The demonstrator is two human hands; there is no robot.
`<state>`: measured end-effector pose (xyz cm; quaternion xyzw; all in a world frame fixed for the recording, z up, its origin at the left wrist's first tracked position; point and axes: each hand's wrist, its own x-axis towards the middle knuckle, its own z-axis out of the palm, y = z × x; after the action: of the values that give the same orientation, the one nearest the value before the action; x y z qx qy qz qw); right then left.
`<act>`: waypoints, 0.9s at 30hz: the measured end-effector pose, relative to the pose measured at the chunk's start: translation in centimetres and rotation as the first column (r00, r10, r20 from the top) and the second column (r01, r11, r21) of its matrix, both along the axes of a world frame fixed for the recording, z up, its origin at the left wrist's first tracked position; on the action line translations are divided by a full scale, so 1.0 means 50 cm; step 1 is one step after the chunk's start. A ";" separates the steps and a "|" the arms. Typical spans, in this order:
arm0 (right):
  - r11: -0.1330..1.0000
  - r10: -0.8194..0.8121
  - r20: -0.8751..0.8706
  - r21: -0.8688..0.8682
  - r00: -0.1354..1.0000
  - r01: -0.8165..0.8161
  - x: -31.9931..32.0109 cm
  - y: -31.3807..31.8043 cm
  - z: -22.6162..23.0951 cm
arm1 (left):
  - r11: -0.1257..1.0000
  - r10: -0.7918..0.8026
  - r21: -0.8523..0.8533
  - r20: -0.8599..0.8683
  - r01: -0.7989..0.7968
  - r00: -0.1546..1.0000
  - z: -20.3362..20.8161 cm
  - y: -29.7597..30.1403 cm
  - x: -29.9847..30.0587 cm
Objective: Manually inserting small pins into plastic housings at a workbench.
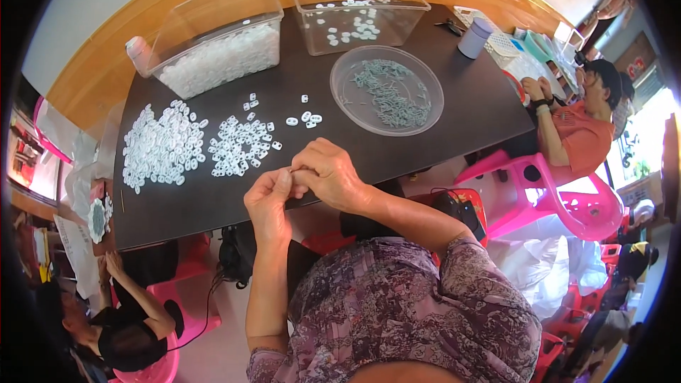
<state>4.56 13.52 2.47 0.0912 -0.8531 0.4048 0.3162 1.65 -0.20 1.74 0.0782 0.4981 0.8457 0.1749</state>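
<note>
My left hand (269, 202) and my right hand (328, 174) meet at the table's near edge. Fingertips of both are pinched together on something too small and covered to make out. Just beyond them, white two-holed plastic pieces (241, 145) lie in a loose pile. Left of that is a bigger heap of white oval plastic pieces (163, 145). A few white pieces (311, 119) sit apart, straight past my hands. To their right, a round clear tray (340, 101) holds many small grey-green screw-like parts (397, 99).
Two clear plastic bins, one heaped with white pieces (220, 60) and one sparsely filled (312, 32), stand along the dark table's (468, 92) far side. A lilac-capped container (475, 37) stands at back right. People sit at both sides, near pink chairs (532, 202).
</note>
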 end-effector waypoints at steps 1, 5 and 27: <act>1.000 -0.005 -0.001 0.000 1.000 0.005 0.006 0.000 -0.002 | 1.000 -0.005 0.000 -0.001 0.005 1.000 -0.001 -0.001 0.002; 0.996 0.075 -0.039 0.040 0.996 -0.073 0.019 0.012 0.006 | 0.999 -0.024 -0.021 0.005 0.024 1.000 -0.004 -0.007 0.006; 0.755 -0.312 0.153 0.639 0.938 0.147 -0.089 0.329 -0.026 | 0.994 -0.051 -0.102 -0.031 0.048 0.998 -0.017 -0.008 0.004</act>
<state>0.09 29.98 1.18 0.0317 -0.9756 0.0686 0.2061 1.85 -0.61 0.89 0.0956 0.5412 0.8133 0.1912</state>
